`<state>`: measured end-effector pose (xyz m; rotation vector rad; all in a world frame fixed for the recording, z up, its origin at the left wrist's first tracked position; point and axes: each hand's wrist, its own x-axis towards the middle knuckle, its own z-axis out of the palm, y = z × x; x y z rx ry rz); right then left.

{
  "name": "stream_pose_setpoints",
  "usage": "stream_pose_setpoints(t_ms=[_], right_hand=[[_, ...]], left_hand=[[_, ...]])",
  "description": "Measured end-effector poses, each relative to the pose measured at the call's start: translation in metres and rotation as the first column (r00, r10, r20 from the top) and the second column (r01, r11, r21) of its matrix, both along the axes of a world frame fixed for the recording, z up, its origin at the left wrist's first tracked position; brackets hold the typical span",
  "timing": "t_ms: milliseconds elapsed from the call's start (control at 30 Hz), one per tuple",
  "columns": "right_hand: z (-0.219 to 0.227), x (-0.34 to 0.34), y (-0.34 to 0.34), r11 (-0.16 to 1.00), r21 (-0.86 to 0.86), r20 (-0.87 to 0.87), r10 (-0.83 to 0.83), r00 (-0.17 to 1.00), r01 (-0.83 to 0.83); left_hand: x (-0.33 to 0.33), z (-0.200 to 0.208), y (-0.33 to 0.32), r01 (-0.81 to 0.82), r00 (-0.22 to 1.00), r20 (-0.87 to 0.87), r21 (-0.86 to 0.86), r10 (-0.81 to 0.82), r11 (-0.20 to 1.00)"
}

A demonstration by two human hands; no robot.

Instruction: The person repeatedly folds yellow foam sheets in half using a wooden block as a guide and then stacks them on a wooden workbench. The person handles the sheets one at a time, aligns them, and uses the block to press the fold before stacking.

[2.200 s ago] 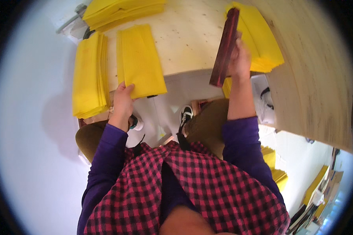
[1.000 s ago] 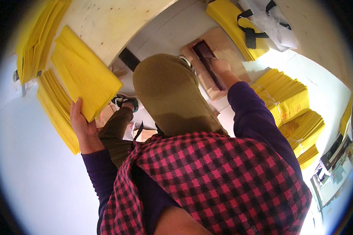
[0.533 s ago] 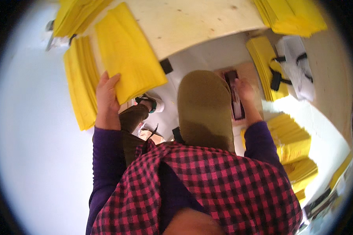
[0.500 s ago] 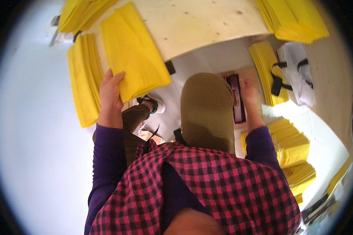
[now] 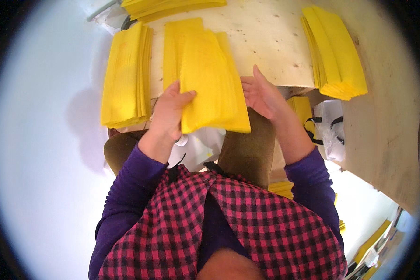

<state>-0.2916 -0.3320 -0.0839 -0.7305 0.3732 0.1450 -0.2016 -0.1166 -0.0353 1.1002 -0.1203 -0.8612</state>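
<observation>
My left hand (image 5: 172, 109) is closed on a bundle of long yellow sheets (image 5: 210, 86), thumb on top, fingers underneath. The bundle hangs over the front edge of the wooden table, above my lap, its layers slightly fanned. At its right edge is my right hand (image 5: 263, 95), open with thumb up and fingers stretched toward the sheets; some fingertips are hidden behind them, so contact is unclear. Left of my left hand, a thicker stack of yellow folded sheets (image 5: 126, 77) lies at the table's left end.
The pale wooden table (image 5: 270, 42) bears another yellow stack (image 5: 333, 53) at the right and a yellow pile (image 5: 172, 7) at the far left. Under its right side hangs a white bag (image 5: 329, 133) with black straps. A white wall (image 5: 46, 140) stands close on the left.
My left hand has moved right with the yellow sheets. My right hand has risen from beside a dark rectangular opening near my right knee to the sheets' right edge. The whole view has shifted.
</observation>
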Motion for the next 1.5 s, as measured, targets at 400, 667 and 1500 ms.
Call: stream_pose_setpoints(t_ms=[400, 667, 1500], right_hand=[[0.020, 0.060, 0.039, 0.978, -0.130, 0.236, -0.127, 0.963, 0.161], [0.031, 0.146, 0.054, 0.953, -0.288, 0.214, -0.028, 0.976, 0.090], [-0.056, 0.183, 0.051, 0.744, -0.615, 0.106, -0.249, 0.963, 0.260]], left_hand=[[-0.009, 0.006, 0.039, -0.010, 0.945, 0.325, -0.062, 0.029, 0.998], [0.035, -0.004, 0.054, -0.230, 0.949, 0.207, -0.052, 0.236, 0.972], [0.059, -0.115, 0.040, -0.481, 0.513, 0.858, 0.304, -0.017, 0.823]])
